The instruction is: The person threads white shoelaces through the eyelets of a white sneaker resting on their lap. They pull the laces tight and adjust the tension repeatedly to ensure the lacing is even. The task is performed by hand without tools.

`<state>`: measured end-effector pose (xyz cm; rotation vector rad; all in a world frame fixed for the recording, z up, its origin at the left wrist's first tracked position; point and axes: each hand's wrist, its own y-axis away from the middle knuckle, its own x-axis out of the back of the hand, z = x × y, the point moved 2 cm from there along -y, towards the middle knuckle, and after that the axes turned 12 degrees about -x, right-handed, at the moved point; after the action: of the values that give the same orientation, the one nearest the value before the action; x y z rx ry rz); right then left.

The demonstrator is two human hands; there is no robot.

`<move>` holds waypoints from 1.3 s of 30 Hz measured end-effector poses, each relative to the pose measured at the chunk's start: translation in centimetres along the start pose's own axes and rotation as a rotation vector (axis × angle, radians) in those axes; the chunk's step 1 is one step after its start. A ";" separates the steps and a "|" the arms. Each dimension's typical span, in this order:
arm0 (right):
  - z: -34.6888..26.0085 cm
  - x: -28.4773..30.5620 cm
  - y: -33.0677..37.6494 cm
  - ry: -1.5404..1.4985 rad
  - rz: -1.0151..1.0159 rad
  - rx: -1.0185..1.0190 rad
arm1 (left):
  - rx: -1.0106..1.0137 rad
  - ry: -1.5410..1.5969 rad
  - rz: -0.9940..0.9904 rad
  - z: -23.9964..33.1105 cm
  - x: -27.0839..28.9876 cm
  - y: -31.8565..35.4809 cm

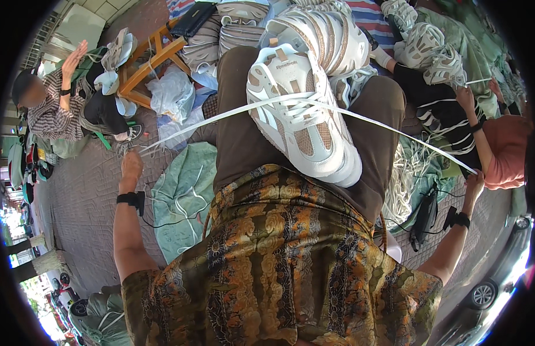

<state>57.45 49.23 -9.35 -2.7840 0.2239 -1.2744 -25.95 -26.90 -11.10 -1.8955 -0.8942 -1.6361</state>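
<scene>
A white and beige sneaker [302, 115] lies on my lap, toe toward me. A long white flat lace [221, 115] runs through its eyelets and stretches out to both sides. My left hand [131, 164] is far out to the left, shut on one end of the lace. My right hand [474, 180] is far out to the right, shut on the other end. Both wrists wear black bands. A second matching sneaker [325, 34] rests beyond the first one.
A pile of loose white laces [409, 173] lies at my right. A green sack [184, 196] with laces lies at my left. More sneakers [434, 52], a wooden stool [149, 60], a seated person [54, 109] at left and another person [498, 144] at right.
</scene>
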 end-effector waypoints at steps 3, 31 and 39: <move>-1.0 -1.3 0.5 -0.242 -0.068 -0.125 | 0.056 0.050 0.025 -1.3 -1.6 0.8; -40.7 -20.2 28.5 -0.642 -0.980 0.506 | 0.213 0.185 0.065 -1.0 -8.8 5.9; -40.9 -19.7 28.9 -0.605 -0.832 0.637 | 0.244 0.180 -0.010 0.8 -9.9 6.8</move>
<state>10.82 23.66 -0.92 -2.5183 -1.2257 -0.3415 -21.07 -32.54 -20.54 -1.5562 -0.9793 -1.5939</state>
